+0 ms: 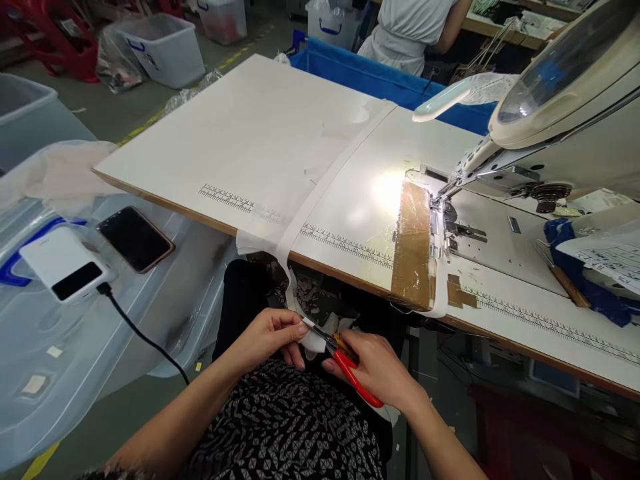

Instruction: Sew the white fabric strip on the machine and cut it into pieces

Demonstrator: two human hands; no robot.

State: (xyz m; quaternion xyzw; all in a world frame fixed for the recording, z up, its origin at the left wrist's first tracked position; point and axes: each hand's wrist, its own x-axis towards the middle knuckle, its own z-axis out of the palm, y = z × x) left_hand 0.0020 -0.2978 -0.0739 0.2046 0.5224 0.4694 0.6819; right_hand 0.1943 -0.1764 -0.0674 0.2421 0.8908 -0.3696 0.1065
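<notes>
My left hand (270, 339), over my lap, pinches the end of a white fabric strip (291, 291) between thumb and fingers. The strip drapes over the table's front edge. My right hand (377, 368) grips red-handled scissors (356, 380), their blades pointing left at the strip's end beside my left fingertips. Whether the blades are parted I cannot tell. Something orange-yellow (344, 348) shows by my right fingers, mostly hidden. A loose white piece (313, 341) hangs just below the blades.
A sewing machine (530, 167) stands on the white table (240, 133) at right, its needle area lit. A phone (136, 239) and a white power bank (67, 263) with a black cable lie on a plastic bin lid (30, 347) at left. Behind a blue cloth trough (360, 73) is another person (407, 33).
</notes>
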